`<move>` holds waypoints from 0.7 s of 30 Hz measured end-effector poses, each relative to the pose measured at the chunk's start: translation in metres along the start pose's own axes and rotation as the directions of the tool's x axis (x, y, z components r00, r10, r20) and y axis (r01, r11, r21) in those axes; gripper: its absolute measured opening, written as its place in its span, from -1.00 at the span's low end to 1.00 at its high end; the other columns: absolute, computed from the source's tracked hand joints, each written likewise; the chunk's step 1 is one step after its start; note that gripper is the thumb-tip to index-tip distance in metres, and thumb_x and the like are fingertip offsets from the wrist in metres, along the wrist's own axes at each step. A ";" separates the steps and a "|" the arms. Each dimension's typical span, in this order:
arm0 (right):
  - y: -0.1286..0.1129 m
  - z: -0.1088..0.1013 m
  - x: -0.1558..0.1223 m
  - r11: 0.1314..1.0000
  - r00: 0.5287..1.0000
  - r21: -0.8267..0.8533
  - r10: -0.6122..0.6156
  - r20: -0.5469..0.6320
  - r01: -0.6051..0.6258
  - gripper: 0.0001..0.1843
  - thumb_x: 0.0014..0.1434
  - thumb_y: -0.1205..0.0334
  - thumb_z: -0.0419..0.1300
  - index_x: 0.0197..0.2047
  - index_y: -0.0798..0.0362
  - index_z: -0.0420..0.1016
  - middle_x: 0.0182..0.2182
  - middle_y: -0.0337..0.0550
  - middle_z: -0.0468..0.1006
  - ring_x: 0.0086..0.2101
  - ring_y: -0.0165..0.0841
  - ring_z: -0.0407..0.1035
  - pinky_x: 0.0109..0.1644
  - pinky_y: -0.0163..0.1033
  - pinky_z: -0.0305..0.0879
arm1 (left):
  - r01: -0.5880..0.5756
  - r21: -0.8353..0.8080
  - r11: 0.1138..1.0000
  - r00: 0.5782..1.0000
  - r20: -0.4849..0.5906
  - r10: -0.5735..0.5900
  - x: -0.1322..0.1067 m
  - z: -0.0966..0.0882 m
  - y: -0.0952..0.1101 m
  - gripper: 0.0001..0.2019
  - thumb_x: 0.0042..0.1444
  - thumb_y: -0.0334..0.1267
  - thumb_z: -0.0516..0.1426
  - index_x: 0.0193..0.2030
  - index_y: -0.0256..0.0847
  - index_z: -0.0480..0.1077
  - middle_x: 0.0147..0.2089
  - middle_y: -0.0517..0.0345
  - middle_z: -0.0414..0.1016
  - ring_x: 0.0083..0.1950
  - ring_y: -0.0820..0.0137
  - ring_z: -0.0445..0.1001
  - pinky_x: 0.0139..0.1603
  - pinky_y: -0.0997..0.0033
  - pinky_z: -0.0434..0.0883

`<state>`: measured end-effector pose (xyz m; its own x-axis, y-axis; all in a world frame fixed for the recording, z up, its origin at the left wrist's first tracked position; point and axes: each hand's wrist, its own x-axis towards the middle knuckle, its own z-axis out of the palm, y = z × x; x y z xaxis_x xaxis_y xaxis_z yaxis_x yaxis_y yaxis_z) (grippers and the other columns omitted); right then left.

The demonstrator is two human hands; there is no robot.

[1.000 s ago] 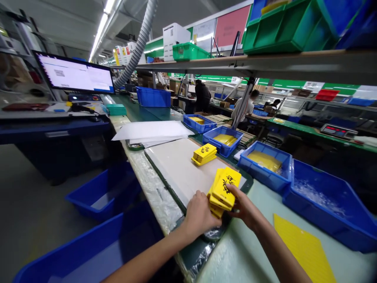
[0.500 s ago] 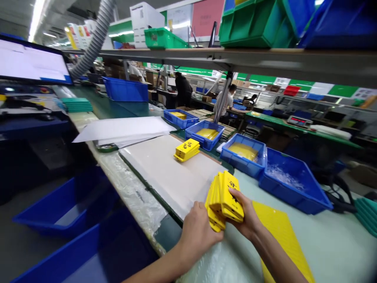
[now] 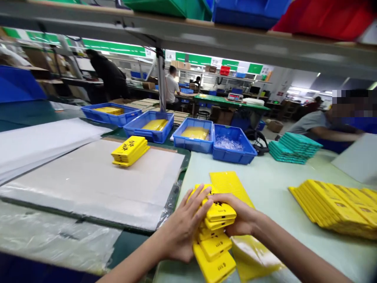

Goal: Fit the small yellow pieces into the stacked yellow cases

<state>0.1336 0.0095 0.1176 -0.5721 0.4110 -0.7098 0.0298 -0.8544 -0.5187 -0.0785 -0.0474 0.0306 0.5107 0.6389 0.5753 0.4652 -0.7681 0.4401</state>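
My left hand [image 3: 182, 228] and my right hand [image 3: 239, 215] both clasp a stack of flat yellow cases [image 3: 214, 236] with black print, low over the pale table. The stack is slipping apart, its lower cases fanning out toward me. Left fingers press the stack's left side and top; right fingers wrap over its top from the right. A flat yellow sheet [image 3: 229, 184] lies on the table under and beyond the stack.
A small pile of yellow cases [image 3: 129, 150] rests on a white board [image 3: 88, 181] to the left. A long row of yellow cases [image 3: 335, 206] lies at right, teal cases [image 3: 293, 147] behind. Blue bins [image 3: 194, 137] line the back. A seated person's arm [image 3: 326, 131] is at far right.
The view has swung right, away from the monitor. Both hands have carried the yellow stack right, off the white board's corner, and lowered it over the yellow sheet; the stack now fans apart.
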 end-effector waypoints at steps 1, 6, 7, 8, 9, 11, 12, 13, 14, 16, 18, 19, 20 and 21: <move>-0.006 0.002 -0.008 0.999 0.999 -0.022 0.042 -0.009 -0.042 -0.63 0.37 -0.05 0.21 -0.13 0.11 0.61 -0.26 -0.02 0.73 -0.27 -0.24 0.61 0.01 -0.19 0.49 | 0.012 -0.143 0.990 1.000 0.011 -0.010 0.008 0.003 0.002 0.32 -0.03 -0.22 0.38 0.70 0.03 -0.41 0.69 -0.28 -0.04 0.70 -0.30 0.00 0.69 -0.36 0.02; -0.052 -0.002 -0.028 0.978 0.998 -0.200 0.056 -0.024 -0.060 -0.23 0.44 -0.46 0.01 0.04 0.14 0.58 -0.13 0.08 0.70 -0.22 -0.20 0.62 0.03 -0.10 0.52 | 0.247 -0.505 0.827 0.952 -0.034 -0.306 0.035 0.023 -0.015 0.34 -0.05 -0.13 0.45 0.69 0.03 -0.35 0.65 -0.26 0.05 0.61 -0.24 0.23 0.64 -0.28 0.21; -0.057 -0.007 -0.027 0.971 1.000 -0.239 0.001 -0.010 -0.003 -0.16 0.40 -0.52 0.02 0.07 0.16 0.57 -0.12 0.11 0.70 -0.21 -0.18 0.63 0.01 -0.08 0.53 | 0.294 -0.544 0.786 0.933 -0.014 -0.359 0.039 0.026 -0.023 0.36 -0.09 -0.14 0.45 0.69 -0.01 -0.35 0.64 -0.27 0.07 0.60 -0.22 0.26 0.63 -0.27 0.24; -0.059 -0.012 -0.024 0.956 0.998 -0.287 -0.068 0.002 0.066 -0.12 0.35 -0.57 0.06 0.08 0.17 0.57 -0.11 0.13 0.70 -0.21 -0.16 0.63 0.00 -0.07 0.54 | 0.333 -0.574 0.748 0.914 0.001 -0.406 0.042 0.028 -0.032 0.38 -0.12 -0.15 0.45 0.69 -0.05 -0.34 0.63 -0.29 0.09 0.59 -0.21 0.26 0.62 -0.26 0.24; -0.059 -0.018 -0.019 0.926 0.990 -0.351 -0.144 0.010 0.138 -0.08 0.30 -0.61 0.10 0.08 0.17 0.58 -0.12 0.14 0.71 -0.21 -0.15 0.63 -0.02 -0.07 0.54 | 0.361 -0.592 0.720 0.896 0.007 -0.444 0.045 0.030 -0.040 0.38 -0.14 -0.15 0.45 0.69 -0.10 -0.32 0.63 -0.30 0.10 0.60 -0.20 0.24 0.63 -0.27 0.22; -0.050 -0.030 -0.007 0.826 0.955 -0.508 -0.295 -0.019 0.245 -0.04 0.21 -0.67 0.15 0.04 0.15 0.63 -0.17 0.13 0.72 -0.27 -0.14 0.61 -0.10 -0.09 0.54 | 0.388 -0.604 0.696 0.870 -0.009 -0.492 0.048 0.031 -0.053 0.37 -0.16 -0.13 0.44 0.69 -0.17 -0.28 0.63 -0.33 0.09 0.63 -0.21 0.19 0.66 -0.30 0.13; -0.043 -0.035 0.001 0.772 0.919 -0.569 -0.389 -0.070 0.284 -0.03 0.18 -0.69 0.15 0.01 0.14 0.65 -0.18 0.13 0.72 -0.30 -0.15 0.60 -0.15 -0.11 0.53 | 0.394 -0.604 0.692 0.863 -0.014 -0.504 0.048 0.030 -0.057 0.38 -0.17 -0.12 0.45 0.69 -0.18 -0.27 0.64 -0.33 0.08 0.64 -0.21 0.17 0.68 -0.30 0.08; -0.036 -0.039 0.010 0.725 0.854 -0.604 -0.502 -0.135 0.331 -0.03 0.16 -0.70 0.14 -0.02 0.12 0.67 -0.16 0.13 0.72 -0.27 -0.14 0.60 -0.16 -0.12 0.52 | 0.398 -0.609 0.686 0.860 -0.013 -0.510 0.049 0.030 -0.059 0.39 -0.18 -0.11 0.47 0.69 -0.19 -0.26 0.65 -0.33 0.07 0.64 -0.20 0.16 0.69 -0.29 0.06; -0.029 -0.041 0.020 0.686 0.763 -0.610 -0.615 -0.196 0.397 -0.05 0.16 -0.69 0.16 0.00 0.10 0.68 -0.08 0.13 0.71 -0.19 -0.12 0.60 -0.12 -0.12 0.53 | 0.397 -0.620 0.677 0.861 -0.004 -0.509 0.049 0.030 -0.059 0.39 -0.18 -0.10 0.48 0.69 -0.19 -0.25 0.65 -0.33 0.07 0.64 -0.19 0.16 0.69 -0.27 0.05; -0.018 -0.038 0.039 0.615 0.564 -0.527 -0.777 -0.280 0.586 -0.12 0.16 -0.61 0.25 0.11 0.03 0.64 0.16 0.08 0.65 0.09 -0.09 0.55 0.09 -0.11 0.53 | 0.386 -0.663 0.641 0.868 0.026 -0.496 0.051 0.031 -0.056 0.41 -0.19 -0.08 0.52 0.69 -0.19 -0.23 0.65 -0.32 0.09 0.64 -0.17 0.18 0.69 -0.22 0.09; -0.015 -0.025 0.055 0.568 0.484 -0.341 -0.820 -0.305 0.749 -0.15 0.13 -0.52 0.34 0.22 -0.05 0.56 0.29 -0.03 0.57 0.29 -0.10 0.43 0.29 -0.10 0.46 | 0.382 -0.709 0.592 0.873 0.066 -0.484 0.055 0.033 -0.051 0.45 -0.20 -0.04 0.55 0.69 -0.15 -0.24 0.65 -0.32 0.09 0.64 -0.18 0.19 0.68 -0.20 0.13; -0.017 -0.017 0.061 0.576 0.501 -0.241 -0.809 -0.308 0.781 -0.16 0.11 -0.50 0.36 0.22 -0.05 0.54 0.27 -0.05 0.58 0.32 -0.09 0.41 0.32 -0.08 0.45 | 0.383 -0.729 0.568 0.870 0.077 -0.488 0.058 0.035 -0.049 0.48 -0.21 0.01 0.56 0.70 -0.13 -0.27 0.65 -0.33 0.08 0.64 -0.19 0.18 0.67 -0.22 0.15; -0.021 -0.009 0.065 0.601 0.540 -0.154 -0.784 -0.308 0.784 -0.17 0.10 -0.50 0.35 0.17 -0.04 0.53 0.21 -0.04 0.63 0.30 -0.05 0.44 0.31 -0.06 0.48 | 0.383 -0.748 0.542 0.862 0.078 -0.501 0.061 0.036 -0.047 0.51 -0.20 0.08 0.57 0.70 -0.12 -0.30 0.66 -0.34 0.06 0.65 -0.22 0.16 0.67 -0.25 0.15; -0.025 -0.002 0.068 0.627 0.578 -0.092 -0.758 -0.303 0.774 -0.20 0.10 -0.51 0.32 0.12 -0.03 0.54 0.12 -0.03 0.67 0.27 -0.01 0.47 0.26 -0.03 0.52 | 0.379 -0.769 0.515 0.849 0.067 -0.524 0.064 0.038 -0.045 0.52 -0.18 0.16 0.56 0.70 -0.12 -0.32 0.67 -0.36 0.03 0.66 -0.23 0.14 0.67 -0.27 0.14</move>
<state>0.0955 0.0596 0.0812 -0.1048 0.9812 -0.1618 -0.3486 -0.1886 -0.9181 -0.0392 0.0295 0.0220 0.2382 0.9480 0.2113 -0.1234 -0.1862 0.9747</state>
